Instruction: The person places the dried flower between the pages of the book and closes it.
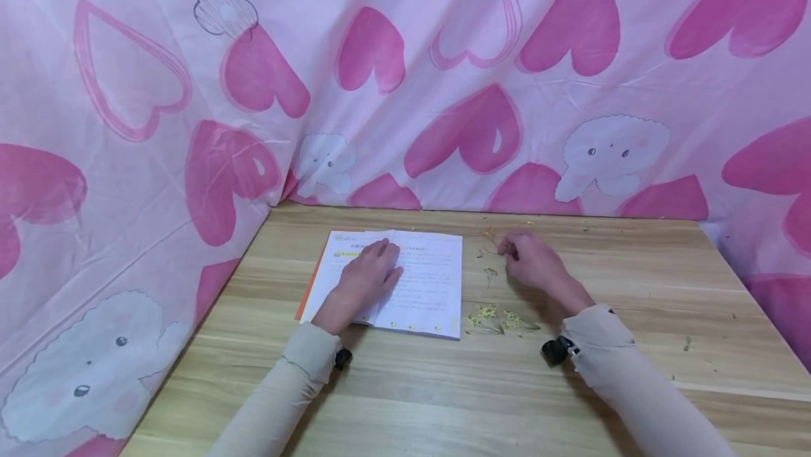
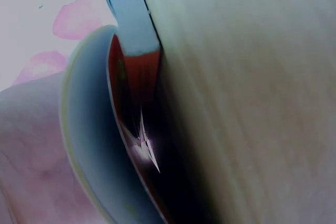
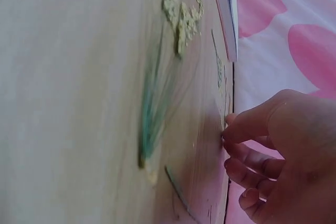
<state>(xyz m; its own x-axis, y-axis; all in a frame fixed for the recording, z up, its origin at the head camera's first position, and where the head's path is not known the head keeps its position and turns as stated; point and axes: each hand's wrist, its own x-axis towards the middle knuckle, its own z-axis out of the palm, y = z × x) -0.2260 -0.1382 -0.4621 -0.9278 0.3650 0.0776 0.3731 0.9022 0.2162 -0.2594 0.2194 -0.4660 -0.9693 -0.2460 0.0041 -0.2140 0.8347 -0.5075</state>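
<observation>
An open book (image 1: 421,291) with printed white pages and an orange cover edge lies on the table. My left hand (image 1: 370,272) rests on its pages near the middle fold, fingers extended. In the left wrist view, the book's curved pages (image 2: 94,114) bow up beside the wrist. Right of the book, my right hand (image 1: 535,260) is low at the tabletop, thumb and forefinger pinching the thin stem of a small dried flower sprig (image 1: 489,234). Nearer me lies a bunch of dried yellow flowers (image 1: 486,316) with green stems (image 3: 152,103), and another small sprig (image 1: 491,274) lies between.
The wood-grain table (image 1: 405,393) meets a pink heart-patterned cloth (image 1: 462,126) at the back and left. Small plant bits (image 1: 688,343) are scattered over the table's right side. A dark camera (image 1: 556,350) is strapped at the right wrist.
</observation>
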